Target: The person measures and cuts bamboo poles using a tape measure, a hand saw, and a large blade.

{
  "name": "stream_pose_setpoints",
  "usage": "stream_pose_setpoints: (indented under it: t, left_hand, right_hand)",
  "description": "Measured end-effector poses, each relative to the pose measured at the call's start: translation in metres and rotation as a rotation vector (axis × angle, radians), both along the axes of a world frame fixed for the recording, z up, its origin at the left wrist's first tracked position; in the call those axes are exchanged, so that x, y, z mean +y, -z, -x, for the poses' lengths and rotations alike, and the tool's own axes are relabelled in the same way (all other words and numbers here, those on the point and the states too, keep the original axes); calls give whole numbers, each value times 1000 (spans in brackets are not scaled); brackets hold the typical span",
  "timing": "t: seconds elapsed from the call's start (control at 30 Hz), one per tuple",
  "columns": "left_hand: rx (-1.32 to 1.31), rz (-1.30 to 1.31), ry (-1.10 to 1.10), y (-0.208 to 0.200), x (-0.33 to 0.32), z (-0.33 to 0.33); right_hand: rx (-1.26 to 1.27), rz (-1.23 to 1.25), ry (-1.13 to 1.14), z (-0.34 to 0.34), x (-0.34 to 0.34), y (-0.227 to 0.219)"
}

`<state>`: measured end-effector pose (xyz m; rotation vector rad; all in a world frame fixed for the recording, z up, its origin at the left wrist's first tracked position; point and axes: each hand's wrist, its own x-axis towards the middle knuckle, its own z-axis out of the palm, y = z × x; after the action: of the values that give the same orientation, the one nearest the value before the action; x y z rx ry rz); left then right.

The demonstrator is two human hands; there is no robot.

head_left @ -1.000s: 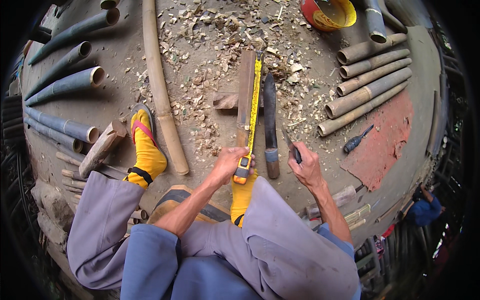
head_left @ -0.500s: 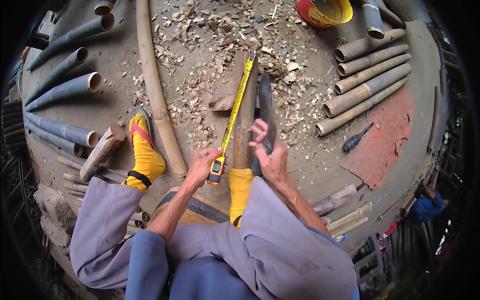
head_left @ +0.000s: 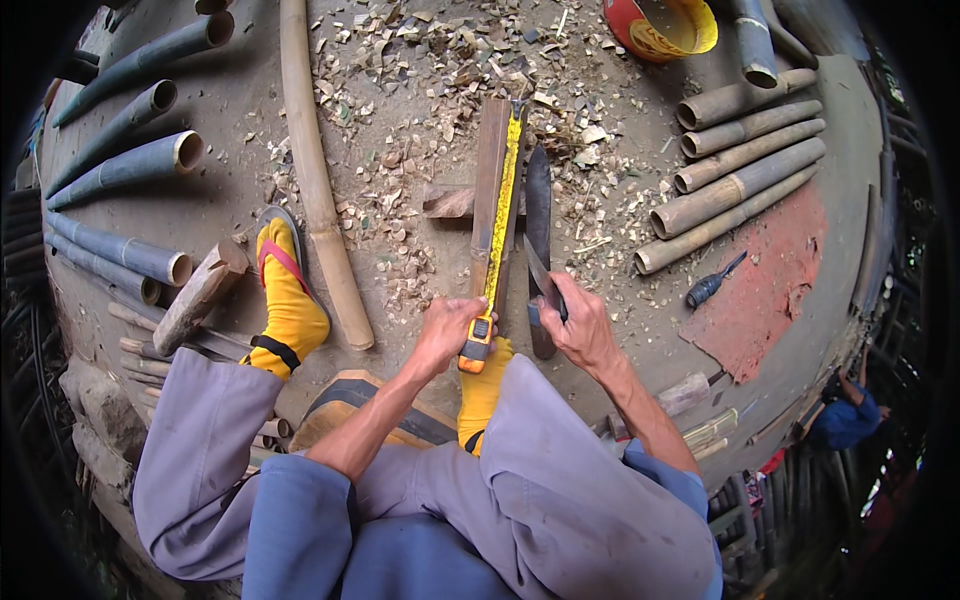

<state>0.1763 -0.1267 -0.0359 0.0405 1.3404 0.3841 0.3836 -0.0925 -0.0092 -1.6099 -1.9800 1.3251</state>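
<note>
My left hand [head_left: 446, 333] is closed round a yellow-and-black tape measure [head_left: 478, 342]. Its yellow blade runs away from me along the right part of a split bamboo piece [head_left: 489, 180], with the hook end at the far tip. In my right hand [head_left: 588, 328] is a small knife [head_left: 540, 275], its pointed blade angled up and left toward the bamboo. A long dark machete [head_left: 538, 200] lies on the ground right beside the bamboo. Under the bamboo's middle sits a short wooden block [head_left: 450, 201]. My yellow-socked foot [head_left: 484, 390] is at the near end.
Bamboo poles [head_left: 140, 170] lie at the left, and a long pale pole [head_left: 318, 190] stretches near my other foot. Several cut tubes [head_left: 740, 190] are stacked right, by a dark-handled tool [head_left: 706, 288] on a reddish sheet [head_left: 765, 290]. Chips and a bucket [head_left: 662, 30] lie beyond. A person [head_left: 848, 415] is far right.
My left hand and the tape measure have moved right, so the tape now lies straighter along the bamboo. My right hand has shifted right and down, and the small knife in it now shows clearly.
</note>
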Motion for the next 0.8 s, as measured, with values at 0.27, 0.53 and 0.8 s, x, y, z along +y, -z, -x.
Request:
stream_pose_setpoints:
  t: [0.27, 0.53, 0.8]
  left_hand:
    - [-37, 20, 42, -1, 3, -1]
    - [-69, 47, 17, -1, 6, -1]
    - [-67, 28, 39, 0, 5, 0]
  right_hand:
    - [-185, -40, -339, -8, 21, 9]
    - [-203, -21, -392, -6, 29, 12]
    - [-202, -6, -397, -8, 29, 14]
